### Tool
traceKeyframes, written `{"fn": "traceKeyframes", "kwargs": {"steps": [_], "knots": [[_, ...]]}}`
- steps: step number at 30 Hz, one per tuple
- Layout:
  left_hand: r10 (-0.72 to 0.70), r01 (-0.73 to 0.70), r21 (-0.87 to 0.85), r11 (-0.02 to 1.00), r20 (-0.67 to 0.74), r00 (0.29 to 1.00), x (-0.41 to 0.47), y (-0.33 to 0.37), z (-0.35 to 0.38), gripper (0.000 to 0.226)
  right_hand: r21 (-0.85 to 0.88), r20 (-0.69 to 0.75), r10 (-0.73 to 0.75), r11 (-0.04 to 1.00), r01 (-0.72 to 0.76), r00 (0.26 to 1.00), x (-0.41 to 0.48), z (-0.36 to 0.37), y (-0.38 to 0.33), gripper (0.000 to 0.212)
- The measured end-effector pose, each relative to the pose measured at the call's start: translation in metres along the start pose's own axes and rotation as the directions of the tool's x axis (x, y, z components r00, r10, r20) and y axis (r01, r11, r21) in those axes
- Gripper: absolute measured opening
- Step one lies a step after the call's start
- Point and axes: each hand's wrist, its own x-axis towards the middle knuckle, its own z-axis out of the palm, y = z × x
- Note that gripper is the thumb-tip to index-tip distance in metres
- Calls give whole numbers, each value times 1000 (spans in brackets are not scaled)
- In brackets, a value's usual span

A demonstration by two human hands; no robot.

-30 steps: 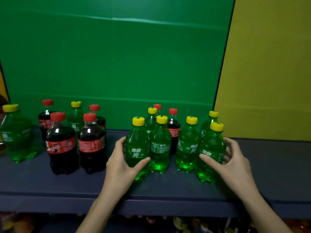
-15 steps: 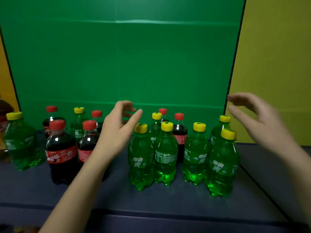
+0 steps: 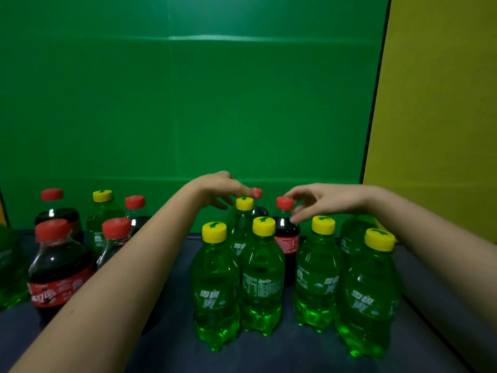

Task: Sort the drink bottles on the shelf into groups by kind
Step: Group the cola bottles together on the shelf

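Several green Sprite bottles [image 3: 262,278] with yellow caps stand grouped at the middle and right of the dark shelf [image 3: 172,345]. Behind them stand two cola bottles with red caps. My left hand [image 3: 220,188] reaches over the group, its fingertips at the rear cola cap [image 3: 257,192]. My right hand [image 3: 325,200] reaches in from the right; its forefinger and thumb touch the cap and neck of the nearer cola bottle [image 3: 287,239], fingers still apart. More cola bottles [image 3: 53,273] stand at the left, with a Sprite bottle [image 3: 102,211] among them.
A green panel [image 3: 188,103] backs the shelf and a yellow panel [image 3: 443,103] closes its right side. Another green bottle [image 3: 8,267] is cut off at the left edge. My left forearm crosses in front of the left cola group.
Both hands let go of the front Sprite bottles, rose, and have now come down over the group onto the red caps of the two cola bottles behind. The view moved closer.
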Motion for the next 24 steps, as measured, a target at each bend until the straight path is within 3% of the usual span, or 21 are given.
{"fn": "traceKeyframes", "kwargs": {"steps": [3,6,14,19,24], "knots": [[-27,39,-84,996,138,990,10,-4,5,25,60,129,-11,998,3,992,10,8,5,53],[-11,41,-104,994,277,961,21,-15,9,40,110,174,-84,992,65,981,17,14,11,51],[31,26,-141,990,384,923,38,-26,16,28,165,141,-269,955,245,953,26,32,13,53],[83,-54,-100,994,322,943,33,-24,19,37,139,29,-228,965,222,973,22,34,16,38],[116,-110,-55,992,133,984,34,-27,18,15,123,-93,-152,979,163,984,21,28,18,39]]}}
